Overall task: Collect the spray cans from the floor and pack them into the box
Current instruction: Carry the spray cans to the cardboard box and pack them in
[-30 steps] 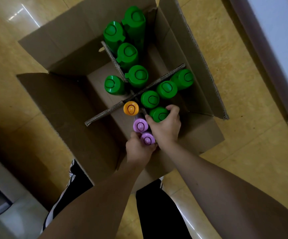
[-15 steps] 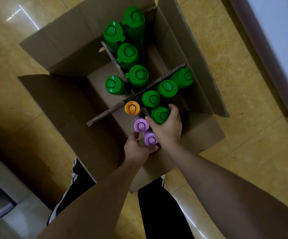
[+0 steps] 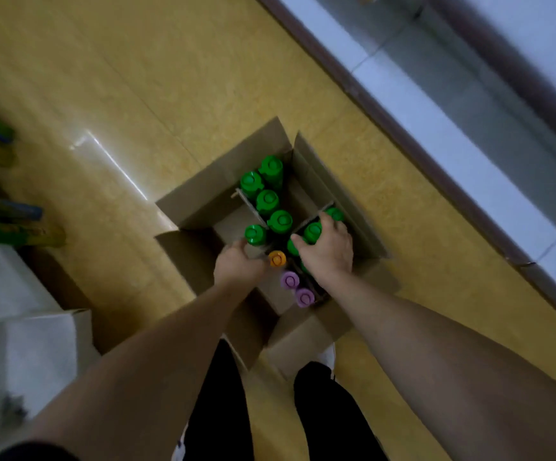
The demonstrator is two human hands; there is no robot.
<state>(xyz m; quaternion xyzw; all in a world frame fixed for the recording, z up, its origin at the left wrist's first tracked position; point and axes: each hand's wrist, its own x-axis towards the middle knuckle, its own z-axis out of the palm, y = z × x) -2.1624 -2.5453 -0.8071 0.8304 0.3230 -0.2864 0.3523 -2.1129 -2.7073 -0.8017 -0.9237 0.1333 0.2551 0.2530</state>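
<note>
Fingers of the right hand curl over the top of a green-capped can in the right-side compartment of the cardboard box, with the thumb on the can's near side, so the hand grips it. The left hand rests at the cardboard divider, just beside an orange-capped can. Its fingers dip into the box, too blurred to tell whether they hold anything. The box stands open on the yellow floor in front of the person's dark trouser legs. Other green cans stand upright in the far compartments, and two purple-capped cans stand in the near one. Well apart, at the left edge, more loose cans lie blurred on the floor.
</note>
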